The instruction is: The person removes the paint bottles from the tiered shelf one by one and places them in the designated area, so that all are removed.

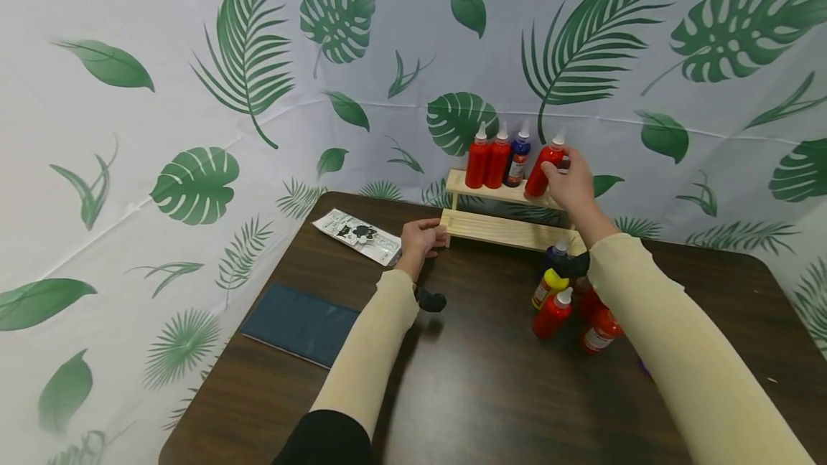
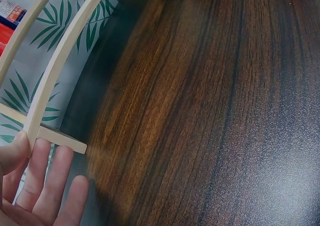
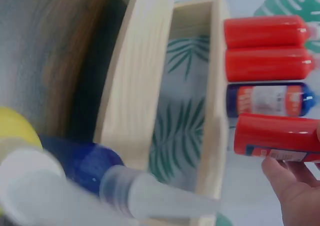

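My right hand [image 1: 571,181] grips a red squeeze bottle [image 1: 544,172], tilted slightly, at the upper tier of a two-tier wooden rack [image 1: 510,232]. In the right wrist view, thumb and fingers lie around that bottle [image 3: 275,136], beside a dark blue bottle [image 3: 270,100]. Two more red bottles [image 1: 487,162] stand upright on the same tier, left of the blue one. At the rack's left end, my left hand [image 1: 420,241] pinches the lower board [image 2: 55,76] between thumb and index finger; its other fingers are extended near the rack's foot [image 2: 62,138].
On the table below my right forearm stand a yellow bottle [image 1: 549,287], a blue bottle [image 1: 554,257] and several red bottles [image 1: 552,314]. To the left lie a silver packet [image 1: 358,235] and a dark blue flat folder [image 1: 300,323]. A leaf-print cloth [image 1: 388,41] hangs behind the table.
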Motion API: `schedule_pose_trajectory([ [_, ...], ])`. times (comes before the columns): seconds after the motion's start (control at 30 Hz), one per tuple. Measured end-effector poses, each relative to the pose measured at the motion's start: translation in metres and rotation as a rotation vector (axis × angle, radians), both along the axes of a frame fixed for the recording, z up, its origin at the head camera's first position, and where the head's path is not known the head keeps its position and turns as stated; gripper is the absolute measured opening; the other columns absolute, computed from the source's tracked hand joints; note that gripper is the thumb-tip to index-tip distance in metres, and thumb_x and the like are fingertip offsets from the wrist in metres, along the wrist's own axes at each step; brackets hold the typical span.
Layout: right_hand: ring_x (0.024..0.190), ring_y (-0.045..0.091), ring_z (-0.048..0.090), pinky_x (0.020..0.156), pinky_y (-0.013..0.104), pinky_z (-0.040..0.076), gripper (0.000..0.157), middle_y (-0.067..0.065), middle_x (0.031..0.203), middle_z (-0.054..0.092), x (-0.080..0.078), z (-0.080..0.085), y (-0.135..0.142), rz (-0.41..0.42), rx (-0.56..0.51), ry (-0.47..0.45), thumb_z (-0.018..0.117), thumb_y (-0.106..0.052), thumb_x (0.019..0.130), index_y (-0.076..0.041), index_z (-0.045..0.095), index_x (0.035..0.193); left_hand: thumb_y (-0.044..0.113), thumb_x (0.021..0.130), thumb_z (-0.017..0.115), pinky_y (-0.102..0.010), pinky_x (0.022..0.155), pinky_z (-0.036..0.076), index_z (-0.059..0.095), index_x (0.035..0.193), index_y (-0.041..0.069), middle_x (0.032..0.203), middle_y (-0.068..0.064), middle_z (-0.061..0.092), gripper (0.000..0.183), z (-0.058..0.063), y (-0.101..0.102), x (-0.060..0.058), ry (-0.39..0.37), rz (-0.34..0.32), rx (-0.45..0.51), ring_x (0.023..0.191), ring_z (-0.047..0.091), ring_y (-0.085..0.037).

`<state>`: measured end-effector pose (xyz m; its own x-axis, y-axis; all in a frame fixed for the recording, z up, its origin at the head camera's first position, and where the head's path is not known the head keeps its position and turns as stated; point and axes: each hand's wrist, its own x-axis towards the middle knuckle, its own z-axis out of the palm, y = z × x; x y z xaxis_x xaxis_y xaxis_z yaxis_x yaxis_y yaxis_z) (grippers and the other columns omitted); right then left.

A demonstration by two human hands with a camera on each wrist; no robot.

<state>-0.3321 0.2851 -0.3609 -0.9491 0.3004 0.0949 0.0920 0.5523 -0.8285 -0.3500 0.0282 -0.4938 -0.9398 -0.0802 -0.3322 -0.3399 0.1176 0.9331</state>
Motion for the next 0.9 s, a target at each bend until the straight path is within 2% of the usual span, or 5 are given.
schedule_pose_trajectory([
  [0.3, 0.127, 0.039, 0.044, 0.098, 0.048, 0.043, 0.061, 0.022, 0.145, 0.037, 0.046, 0.036, 0.002, 0.117, -0.160, 0.077, 0.051, -0.033, 0.099, -0.013, 0.026, 0.151, 0.021, 0.086, 0.073, -0.038, 0.064, 0.057, 0.074, 0.107, 0.015, 0.082, -0.004, 0.074, 0.022, -0.003, 0.000, -0.004, 0.016, 0.007, -0.011, 0.074, 0.072, -0.018],
  [0.43, 0.130, 0.036, 0.040, 0.097, 0.048, 0.042, 0.063, 0.019, 0.147, 0.035, 0.081, 0.050, 0.002, 0.197, -0.211, 0.090, 0.053, -0.035, 0.097, -0.018, 0.025, 0.151, 0.020, 0.085, 0.074, -0.037, 0.063, 0.056, 0.074, 0.106, 0.015, 0.081, -0.004, 0.074, 0.021, -0.005, 0.000, -0.005, -0.001, 0.010, -0.012, 0.075, 0.072, -0.018],
  [0.57, 0.131, 0.036, 0.040, 0.093, 0.038, 0.045, 0.065, 0.016, 0.146, 0.036, 0.122, 0.059, 0.002, 0.261, -0.186, 0.057, 0.055, -0.040, 0.095, -0.022, 0.026, 0.151, 0.020, 0.085, 0.074, -0.037, 0.062, 0.056, 0.074, 0.106, 0.016, 0.081, -0.005, 0.074, 0.022, -0.006, -0.001, -0.005, -0.012, 0.008, -0.012, 0.075, 0.072, -0.019],
  [0.73, 0.125, 0.032, 0.050, 0.083, 0.023, 0.049, 0.062, 0.015, 0.146, 0.041, 0.174, 0.053, 0.007, 0.295, -0.069, 0.025, 0.054, -0.041, 0.096, -0.022, 0.029, 0.149, 0.020, 0.085, 0.073, -0.039, 0.066, 0.057, 0.074, 0.107, 0.015, 0.081, -0.005, 0.074, 0.022, -0.006, -0.002, -0.004, 0.004, 0.000, -0.002, 0.075, 0.072, -0.019],
  [0.9, 0.108, 0.001, 0.059, 0.076, 0.017, 0.052, 0.053, 0.014, 0.140, 0.048, 0.220, 0.025, 0.018, 0.286, 0.030, 0.055, 0.054, -0.028, 0.098, -0.019, 0.035, 0.147, 0.020, 0.086, 0.073, -0.041, 0.069, 0.057, 0.074, 0.107, 0.015, 0.082, -0.005, 0.074, 0.022, -0.002, -0.003, 0.000, 0.014, -0.002, 0.005, 0.075, 0.072, -0.018],
])
